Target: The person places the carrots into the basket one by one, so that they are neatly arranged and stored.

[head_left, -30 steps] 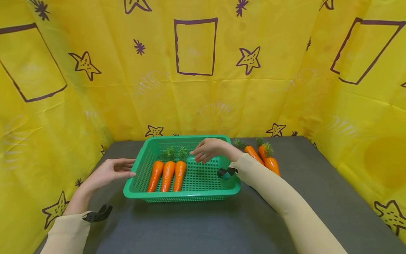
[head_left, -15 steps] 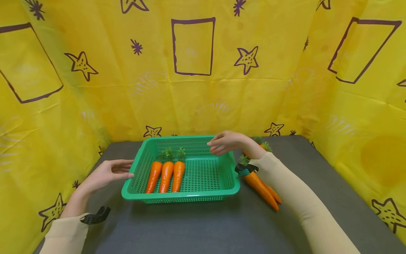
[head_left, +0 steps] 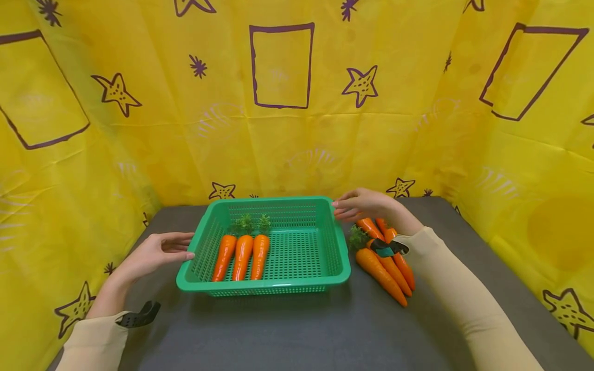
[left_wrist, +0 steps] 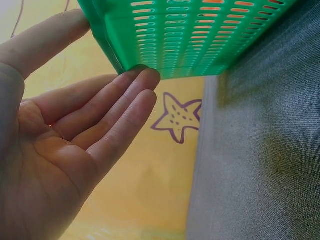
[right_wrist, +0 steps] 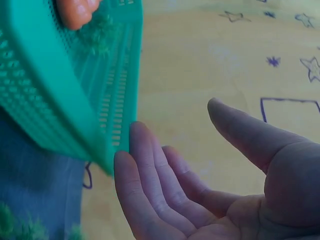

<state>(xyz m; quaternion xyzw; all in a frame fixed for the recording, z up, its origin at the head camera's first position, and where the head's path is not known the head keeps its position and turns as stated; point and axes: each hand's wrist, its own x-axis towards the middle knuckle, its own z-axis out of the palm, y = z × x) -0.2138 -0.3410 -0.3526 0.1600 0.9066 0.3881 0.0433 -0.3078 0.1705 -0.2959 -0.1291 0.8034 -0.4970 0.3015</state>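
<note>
A green plastic basket (head_left: 264,284) with slotted walls sits on the dark table. Three orange carrots (head_left: 243,257) with leafy green tops lie side by side in its left half. At the basket's left side is my left hand (head_left: 155,255); in the left wrist view its thumb reaches the rim and its extended fingertips meet the outer wall. My right hand (head_left: 368,204), holding nothing, hovers at the basket's far right corner. Its relaxed fingers (right_wrist: 142,185) and spread thumb show in the right wrist view, fingertips right by the rim.
Several more carrots (head_left: 380,273) lie in a pile on the table right of the basket, partly under the right forearm and wrist strap. Yellow cloth (head_left: 283,154) with drawn stars and frames walls the table (head_left: 260,330) at the back and sides.
My right hand has moved rightward, from above the basket's inside to its right rim, uncovering more of the carrot pile. The left hand and the three carrots in the basket stay put.
</note>
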